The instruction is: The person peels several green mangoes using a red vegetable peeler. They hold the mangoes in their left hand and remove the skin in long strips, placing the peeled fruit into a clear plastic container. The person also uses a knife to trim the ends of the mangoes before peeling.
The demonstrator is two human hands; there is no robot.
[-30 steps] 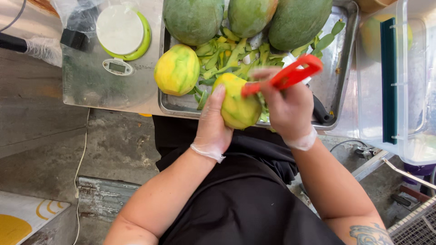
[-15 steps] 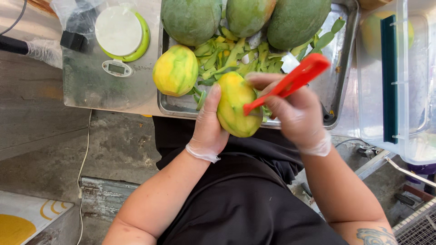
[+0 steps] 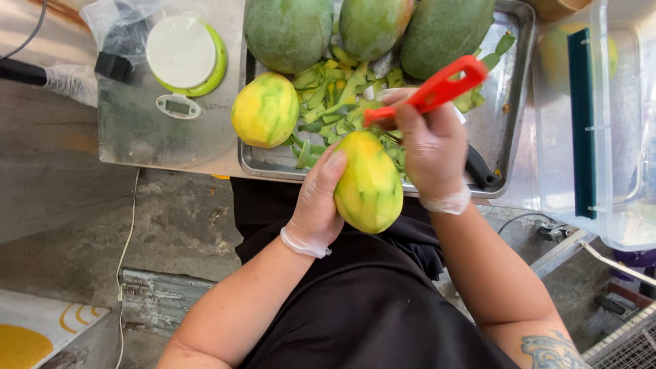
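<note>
Head view showed our left hand [image 3: 316, 205] gripping the half-peeled mango [image 3: 369, 181] at frame centre, long axis near vertical; our right hand [image 3: 430, 154], just right, clenched the red peeler [image 3: 427, 91] at its top.

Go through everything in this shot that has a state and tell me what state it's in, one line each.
Held mango: mostly peeled, yellow with green streaks, gripped over the tray edge.
Left hand: gloved, fingers wrapped on the held mango.
Right hand: gloved, closed on the red peeler.
Second mango: peeled, lying in the metal tray.
Three green mangoes: unpeeled.
Peelings: loose heap in the tray.
Kitchen scale: platform bare.
</note>
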